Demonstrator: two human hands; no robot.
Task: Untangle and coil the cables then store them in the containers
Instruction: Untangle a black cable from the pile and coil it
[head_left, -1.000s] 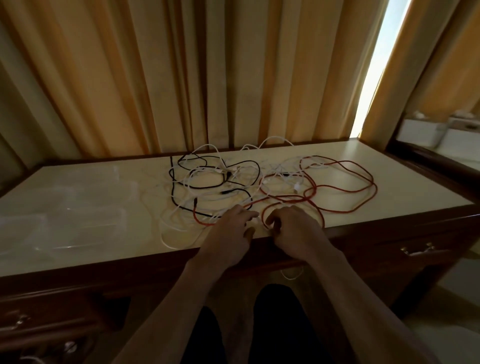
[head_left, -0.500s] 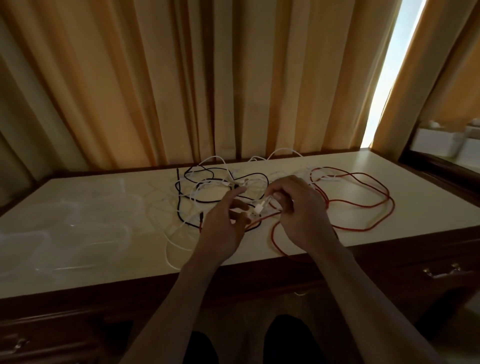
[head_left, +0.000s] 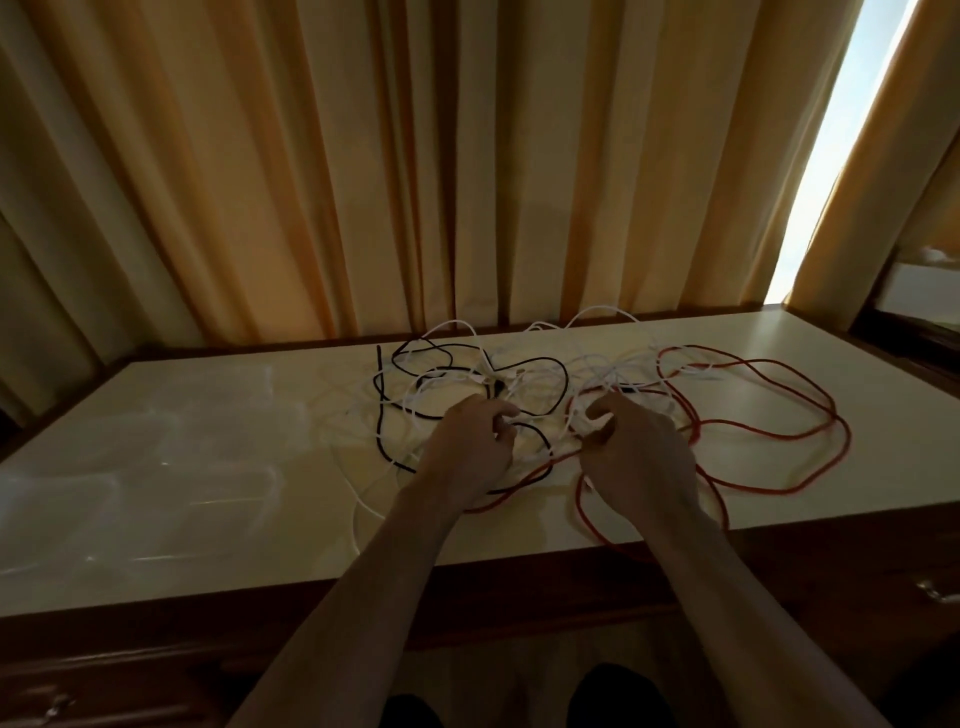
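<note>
A tangle of cables lies in the middle of the pale table top (head_left: 675, 519). A long red cable (head_left: 810, 395) loops out to the right, a black cable (head_left: 382, 410) runs through the left part, and thin white cables (head_left: 447, 326) cross everywhere. My left hand (head_left: 467, 447) is over the middle of the tangle, its curled fingers pinching strands of white cable. My right hand (head_left: 639, 452) is a hand's width to the right, fingers curled round a white cable where it crosses the red one. Clear plastic containers (head_left: 130, 467) sit on the left of the table.
Orange curtains (head_left: 415, 182) hang right behind the table's back edge, with a bright gap at the right. The dark wooden front of the table (head_left: 779, 582) has drawers with metal handles (head_left: 935, 592). A red loop hangs over the front edge near my right forearm.
Both hands rose from the table's front edge into the tangle and took hold of white cable. They have since moved apart, and the view has tilted up.
</note>
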